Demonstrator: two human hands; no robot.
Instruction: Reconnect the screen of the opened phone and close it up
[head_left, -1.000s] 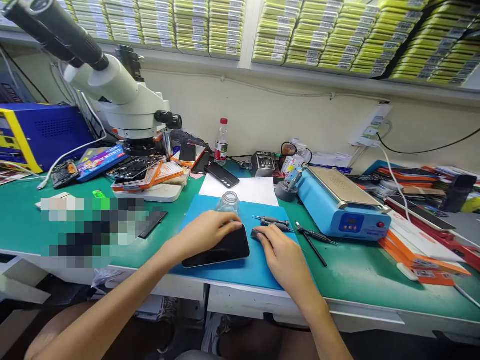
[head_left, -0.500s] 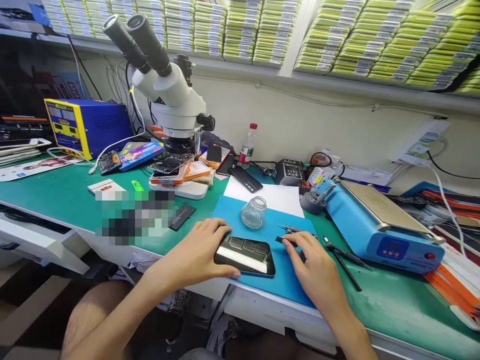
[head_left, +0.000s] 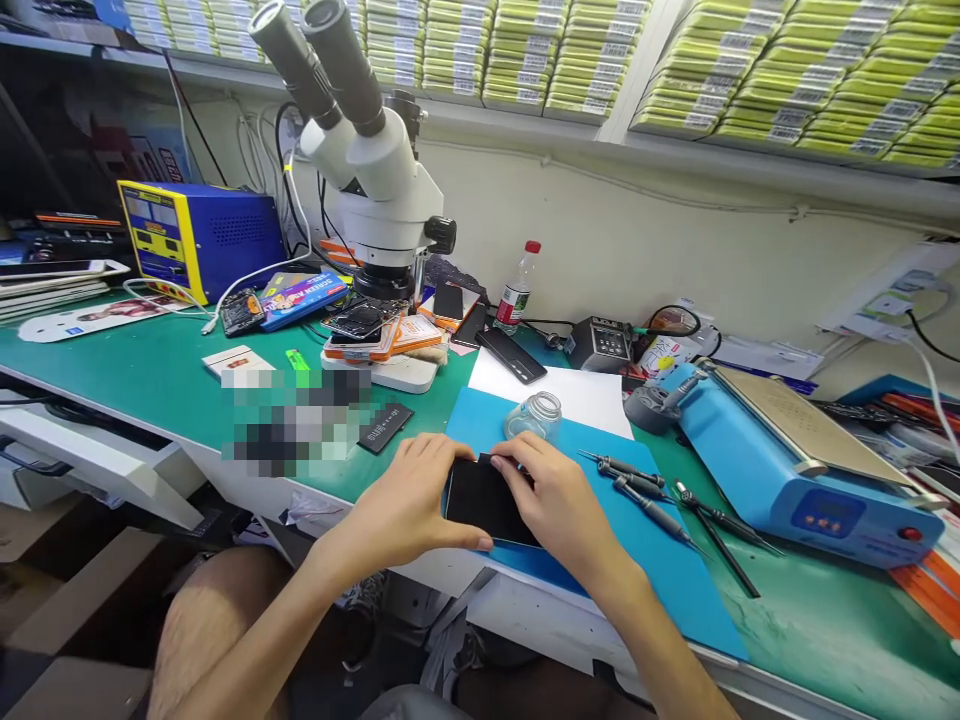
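Note:
A dark phone [head_left: 491, 505] lies on the blue mat [head_left: 697, 590], its flat black face up. My left hand [head_left: 420, 500] grips its left end, thumb along the near edge and fingers at the far edge. Between the thumb and fingertips of my right hand [head_left: 555, 505] is a small black flat piece [head_left: 486, 458], held at the phone's far edge; its exact kind is unclear. The right hand covers the phone's right end. Just beyond the hands stands a clear glass jar [head_left: 534, 415].
Several screwdrivers [head_left: 649, 505] lie to the right, beside a blue heating plate machine [head_left: 810, 480]. A black battery [head_left: 385, 428] lies left of the mat. Behind are a microscope [head_left: 382, 190], a bottle [head_left: 517, 290] and another phone [head_left: 512, 355].
My right hand has moved left with the small black piece, from beside the phone to its far edge. My left hand still holds the phone. The view has shifted slightly.

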